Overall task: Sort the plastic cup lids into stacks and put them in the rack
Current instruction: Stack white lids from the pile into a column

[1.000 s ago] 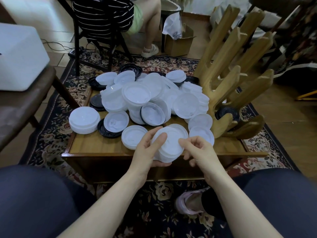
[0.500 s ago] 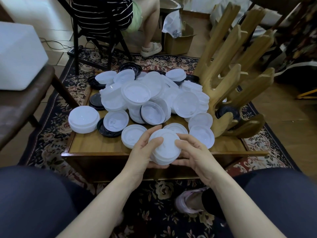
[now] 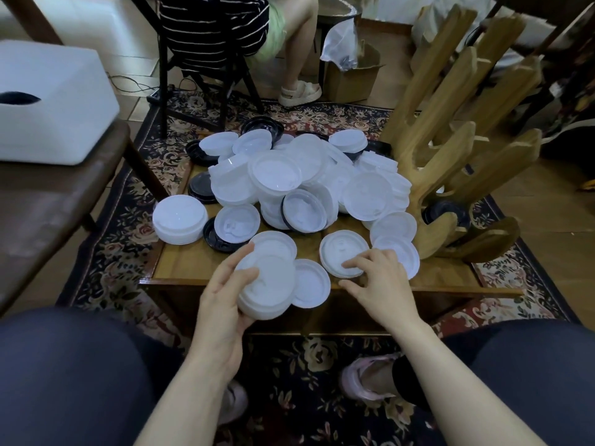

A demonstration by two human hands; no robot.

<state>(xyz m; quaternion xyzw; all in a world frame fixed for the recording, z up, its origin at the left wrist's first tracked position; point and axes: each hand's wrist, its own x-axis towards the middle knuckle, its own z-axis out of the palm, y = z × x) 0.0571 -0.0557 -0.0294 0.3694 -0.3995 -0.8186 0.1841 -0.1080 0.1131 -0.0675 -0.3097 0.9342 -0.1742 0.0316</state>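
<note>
Bare forearms, dark navy trousers (image 3: 64, 375), black sock, pink slipper (image 3: 357, 379).

Left hand (image 3: 222, 294): forearm extends from the near left, palm turned inward, thumb on top and fingers curled beneath a stack of white lids (image 3: 265, 284), gripping it. Right hand (image 3: 381, 281): forearm extends from the near right, palm down, fingers bent, fingertips (image 3: 352, 263) resting on a single white lid (image 3: 341, 252) lying flat.

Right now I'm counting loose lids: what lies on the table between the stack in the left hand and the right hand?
In the head view, one single white lid lies flat at the table's near edge, between the stack gripped by the left hand and the right hand.
</note>
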